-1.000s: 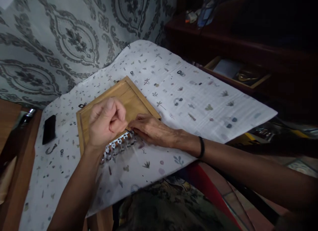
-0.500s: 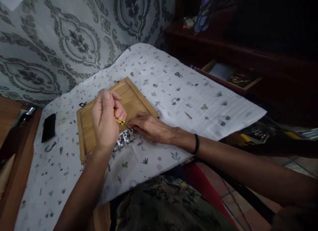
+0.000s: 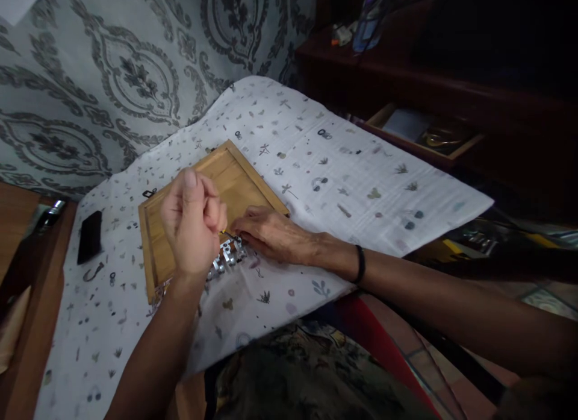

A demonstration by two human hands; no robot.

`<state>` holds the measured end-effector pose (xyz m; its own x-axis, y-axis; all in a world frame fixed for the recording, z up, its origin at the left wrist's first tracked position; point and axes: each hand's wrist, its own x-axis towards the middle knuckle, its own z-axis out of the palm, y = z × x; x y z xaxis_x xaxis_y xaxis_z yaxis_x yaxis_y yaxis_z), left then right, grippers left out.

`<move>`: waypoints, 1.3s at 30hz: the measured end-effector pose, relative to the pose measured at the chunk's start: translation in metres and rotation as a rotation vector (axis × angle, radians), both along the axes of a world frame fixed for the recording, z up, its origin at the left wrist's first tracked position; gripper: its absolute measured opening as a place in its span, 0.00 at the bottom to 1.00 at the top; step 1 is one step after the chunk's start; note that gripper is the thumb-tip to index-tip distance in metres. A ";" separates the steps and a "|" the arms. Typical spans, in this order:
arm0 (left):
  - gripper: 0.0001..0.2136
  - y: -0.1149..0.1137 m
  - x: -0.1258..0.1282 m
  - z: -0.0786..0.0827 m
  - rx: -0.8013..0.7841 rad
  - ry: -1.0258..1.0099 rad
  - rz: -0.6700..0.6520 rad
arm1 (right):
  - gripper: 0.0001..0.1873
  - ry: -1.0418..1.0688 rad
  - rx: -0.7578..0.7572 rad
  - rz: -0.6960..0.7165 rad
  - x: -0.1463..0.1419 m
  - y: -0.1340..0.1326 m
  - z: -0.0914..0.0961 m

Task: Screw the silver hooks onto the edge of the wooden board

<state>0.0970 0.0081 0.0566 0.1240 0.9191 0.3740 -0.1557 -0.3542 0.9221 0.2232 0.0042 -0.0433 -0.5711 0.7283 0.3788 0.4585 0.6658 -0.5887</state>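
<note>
My left hand [image 3: 192, 221] is closed around the yellow handle of a screwdriver [image 3: 224, 232], most of which its fingers hide. The thin dark shaft slants right and down to a row of silver metal brackets [image 3: 229, 253] along the near edge of a framed wooden panel [image 3: 250, 191]. My right hand [image 3: 275, 234] lies low at that edge, its fingertips pinched together around the shaft's tip. What they grip there, if anything, is hidden. More small metal pieces [image 3: 159, 292] show at the panel's near left corner.
A white patterned cloth [image 3: 343, 185] lies beneath the panel. On its left rests a black rectangular object [image 3: 90, 237]. A patterned curtain [image 3: 135, 76] hangs behind. An open drawer [image 3: 424, 134] at the right holds several things, below a dark red shelf [image 3: 343, 64].
My left hand has turned on the screwdriver, so less of the yellow handle shows. My right hand stays in the same place by the brackets. The view has shifted slightly.
</note>
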 end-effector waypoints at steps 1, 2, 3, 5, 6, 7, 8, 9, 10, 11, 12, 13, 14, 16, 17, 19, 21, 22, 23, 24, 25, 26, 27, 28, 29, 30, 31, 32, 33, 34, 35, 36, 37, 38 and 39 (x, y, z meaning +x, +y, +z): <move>0.22 0.001 -0.003 0.001 -0.015 0.005 -0.058 | 0.11 -0.005 -0.001 0.001 0.000 0.000 0.000; 0.22 0.002 -0.006 0.002 -0.032 0.010 -0.125 | 0.11 -0.006 -0.002 0.004 0.000 0.000 0.000; 0.22 0.004 -0.009 0.004 -0.050 0.018 -0.198 | 0.11 -0.005 -0.004 0.005 0.001 0.000 0.000; 0.22 0.006 -0.014 0.006 -0.080 0.040 -0.323 | 0.11 0.001 -0.006 0.002 0.001 -0.001 0.000; 0.22 0.007 -0.016 0.006 -0.087 0.047 -0.366 | 0.11 0.004 -0.007 0.000 0.002 -0.001 0.000; 0.23 0.007 -0.018 0.006 -0.089 0.051 -0.392 | 0.11 0.006 -0.010 0.000 0.002 -0.001 0.000; 0.23 0.007 -0.018 0.006 -0.082 0.047 -0.403 | 0.11 0.005 -0.015 0.000 0.002 -0.001 0.000; 0.22 0.007 -0.018 0.005 -0.071 0.039 -0.399 | 0.11 0.002 -0.019 -0.001 0.001 -0.001 0.000; 0.22 0.006 -0.017 0.003 -0.054 0.027 -0.383 | 0.11 -0.005 -0.022 -0.004 0.001 -0.001 0.000; 0.21 0.004 -0.015 0.002 -0.033 0.010 -0.356 | 0.11 -0.009 -0.023 -0.009 0.001 -0.001 0.000; 0.21 0.003 -0.014 0.001 -0.015 -0.005 -0.320 | 0.12 -0.010 -0.023 -0.015 0.001 -0.001 0.000; 0.20 0.001 -0.012 0.000 -0.003 -0.016 -0.274 | 0.12 -0.007 -0.024 -0.020 0.001 -0.001 0.000; 0.20 -0.001 -0.011 0.001 0.004 -0.024 -0.223 | 0.12 0.000 -0.026 -0.018 0.001 -0.001 0.000; 0.19 -0.004 -0.011 0.006 0.006 -0.029 -0.121 | 0.13 0.016 -0.037 -0.004 0.001 0.000 0.000; 0.20 -0.005 -0.012 0.009 0.007 -0.027 -0.078 | 0.13 0.021 -0.044 0.004 0.001 -0.001 0.000; 0.19 -0.005 -0.016 0.018 0.029 -0.021 -0.022 | 0.12 0.021 -0.050 0.008 0.001 -0.001 0.001; 0.19 -0.004 -0.019 0.024 0.055 -0.013 -0.009 | 0.12 0.013 -0.048 -0.005 0.001 -0.001 0.001; 0.19 -0.004 -0.019 0.024 0.066 -0.011 -0.010 | 0.12 0.009 -0.045 -0.009 0.001 -0.001 0.002; 0.19 -0.004 -0.020 0.024 0.068 -0.009 -0.011 | 0.12 0.007 -0.041 -0.011 0.001 -0.001 0.002; 0.19 -0.004 -0.019 0.022 0.063 -0.009 -0.008 | 0.12 0.009 -0.038 -0.007 0.001 -0.001 0.001; 0.19 -0.004 -0.018 0.019 0.056 -0.011 0.001 | 0.11 0.014 -0.037 -0.002 0.001 -0.001 0.001; 0.19 -0.005 -0.017 0.016 0.047 -0.015 0.014 | 0.11 0.021 -0.034 0.002 0.001 -0.001 0.001; 0.19 -0.005 -0.016 0.013 0.037 -0.019 0.028 | 0.11 0.027 -0.031 0.003 0.001 -0.001 0.000; 0.19 -0.006 -0.015 0.011 0.031 -0.024 0.039 | 0.11 0.032 -0.030 0.002 0.001 -0.001 0.000; 0.19 -0.007 -0.014 0.009 0.029 -0.028 0.043 | 0.12 0.037 -0.030 0.001 0.001 -0.001 0.000; 0.19 -0.007 -0.013 0.007 0.032 -0.033 0.041 | 0.12 0.041 -0.032 0.000 0.001 -0.001 0.000; 0.19 -0.007 -0.012 0.007 0.036 -0.038 0.034 | 0.12 0.044 -0.035 0.000 0.001 -0.001 0.000; 0.19 -0.007 -0.011 0.006 0.040 -0.044 0.026 | 0.12 0.045 -0.040 0.001 0.001 -0.001 0.000; 0.18 -0.007 -0.011 0.006 0.043 -0.049 0.017 | 0.12 0.043 -0.043 0.004 0.001 -0.001 0.000; 0.18 -0.006 -0.011 0.006 0.043 -0.052 0.009 | 0.12 0.039 -0.043 0.008 0.001 -0.001 0.001; 0.18 -0.005 -0.010 0.005 0.047 -0.059 0.002 | 0.12 0.035 -0.042 0.010 0.001 -0.001 0.001; 0.19 -0.004 -0.010 0.005 0.054 -0.067 -0.003 | 0.12 0.029 -0.043 0.010 0.001 -0.001 0.001; 0.19 -0.003 -0.010 0.004 0.059 -0.074 -0.006 | 0.12 0.025 -0.043 0.011 0.001 -0.001 0.002; 0.19 -0.002 -0.010 0.003 0.065 -0.081 -0.008 | 0.11 0.020 -0.044 0.010 0.001 -0.001 0.002; 0.19 -0.001 -0.010 0.002 0.076 -0.090 -0.010 | 0.11 0.016 -0.044 0.008 0.001 -0.001 0.002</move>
